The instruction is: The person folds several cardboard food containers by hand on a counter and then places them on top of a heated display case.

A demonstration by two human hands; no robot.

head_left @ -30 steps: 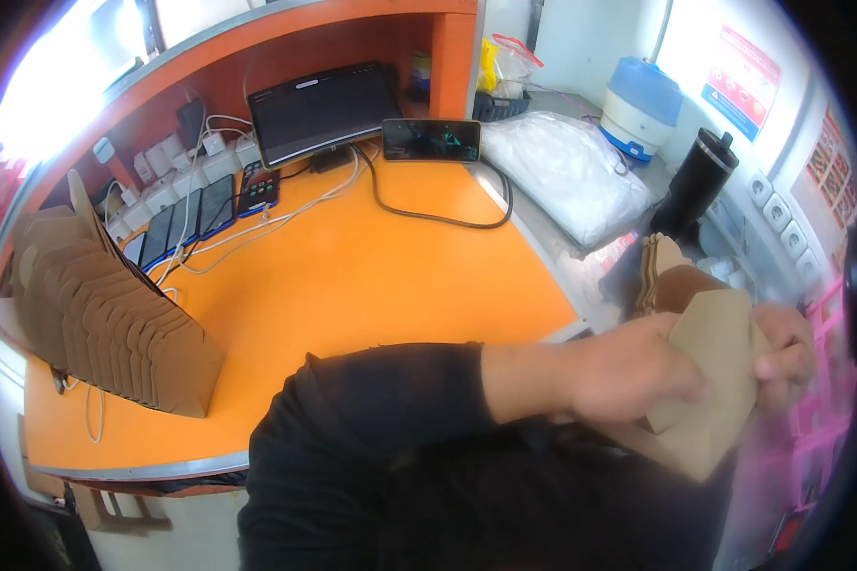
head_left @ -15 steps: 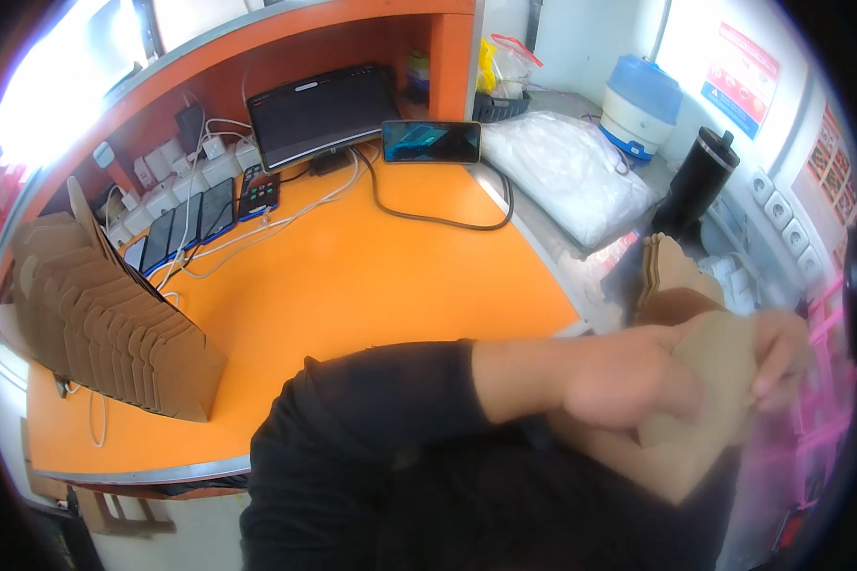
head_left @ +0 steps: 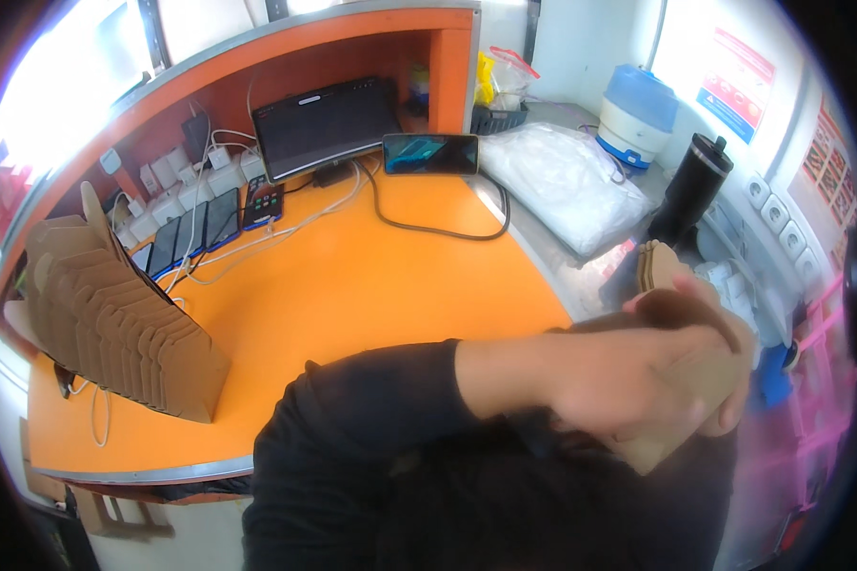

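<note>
My left arm, in a dark sleeve, crosses my body to the right. My left hand (head_left: 619, 381) is closed on a brown cardboard carton (head_left: 703, 373), blurred by motion. Fingers of my right hand (head_left: 731, 409) wrap round the carton's far right side; most of that hand is hidden behind the cardboard and my left hand. Just beyond them stand a few nested brown cartons (head_left: 649, 266). At the left of the orange table (head_left: 371, 276) is a long row of nested folded cartons (head_left: 133, 324), well away from both hands.
Several phones (head_left: 195, 228) with white cables lie along the shelf, near a dark monitor (head_left: 328, 128) and a propped phone (head_left: 430, 154). At the right are a white plastic-wrapped pack (head_left: 567, 181), a blue-and-white container (head_left: 636, 114), a black tumbler (head_left: 690, 186) and a pink rack (head_left: 819, 381).
The carton has turned and come slightly left, between my hands. My right hand has shifted left with it and is now more hidden behind the cardboard. The view tilts slightly.
</note>
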